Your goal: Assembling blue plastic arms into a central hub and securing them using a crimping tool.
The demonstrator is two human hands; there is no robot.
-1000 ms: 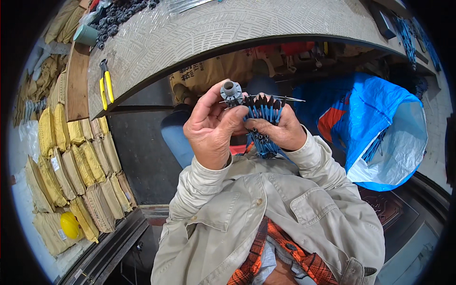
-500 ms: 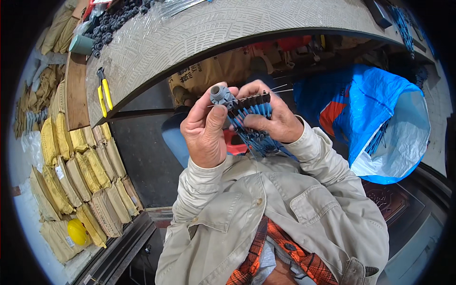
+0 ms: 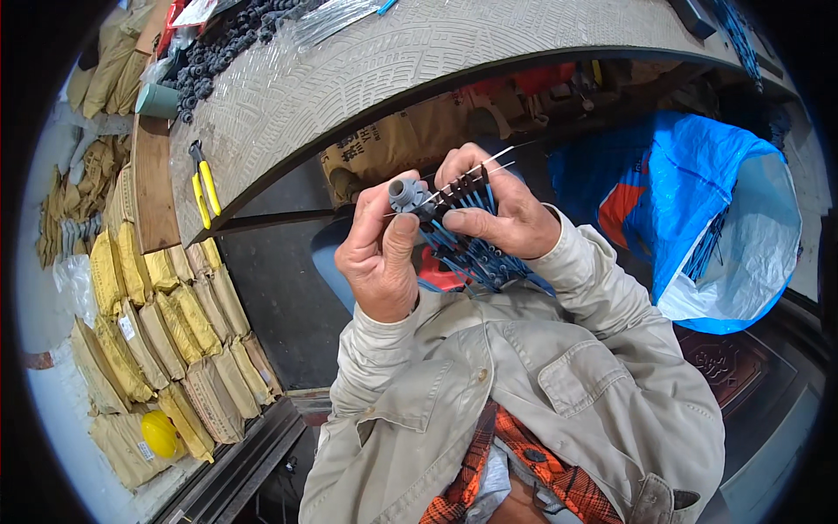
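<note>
A grey plastic hub (image 3: 407, 194) with a round collar and toothed rim is pinched between the thumb and fingers of my left hand (image 3: 381, 262). My right hand (image 3: 515, 223) is closed on a bunch of thin blue ribs (image 3: 493, 266) with dark ends, which look like umbrella ribs. The dark ends stand in a row beside the hub, with thin metal wires (image 3: 489, 164) along them. From there the ribs hang toward my jacket. Whether any rib sits in the hub's teeth, I cannot tell.
Yellow-handled pliers (image 3: 206, 188) lie at the left of the grey textured table (image 3: 367, 70), below a pile of dark hubs (image 3: 227, 52) and a green cup (image 3: 157, 100). A blue bag (image 3: 690, 192) holding more ribs stands right. Brown packets (image 3: 175, 323) are stacked left.
More of the wires shows above my right hand, and they point up to the right. The row of dark rib ends looks more spread. My left hand keeps hold of the hub.
</note>
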